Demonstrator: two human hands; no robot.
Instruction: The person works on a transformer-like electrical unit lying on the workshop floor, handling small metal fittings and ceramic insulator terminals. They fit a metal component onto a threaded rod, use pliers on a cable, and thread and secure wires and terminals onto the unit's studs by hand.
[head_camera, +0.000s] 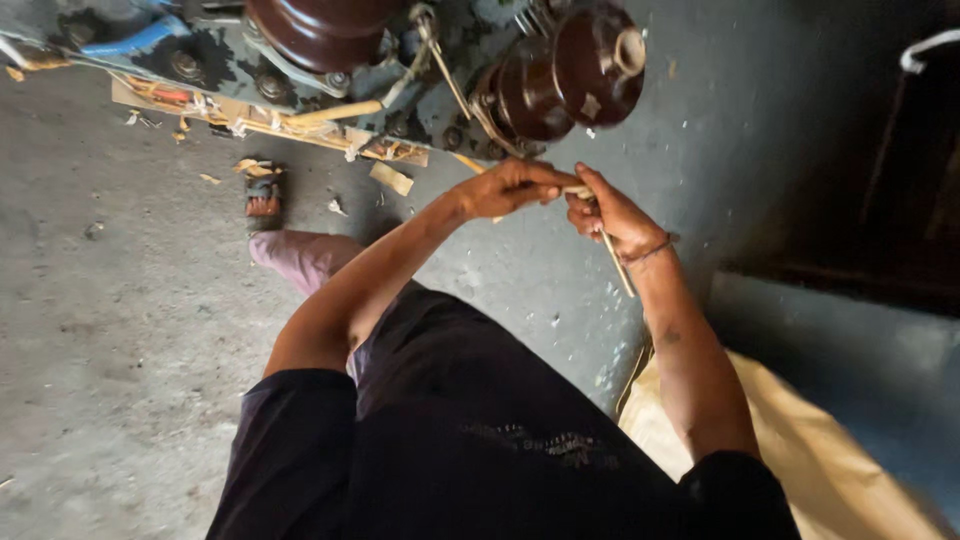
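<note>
Grey concrete floor (120, 330), dusty and littered with pale scraps — that is my working ground.

Item, far left: a blue-sleeved cable (135, 40) on the grey metal equipment housing (225, 60), which lies along the top edge on a wooden board (270, 128).
Item: a sandalled foot (262, 196) just below the board, mine as far as I can tell.
Item: two brown ceramic insulators (585, 70) rising off the housing, the right one just above my hands.
Item: my left hand (510, 187), clenched, fingertips pinching one end of the thin stick (612, 250).
Item: my right hand (612, 218), closed round the same stick, which runs down past the wrist.
Item, right: a tan sack (800, 440) beside my arm.

Handling note, my judgement — keep both pinches close together so the stick does not snap or slip. The insulator crowds the hands from above; I would work low.
</note>
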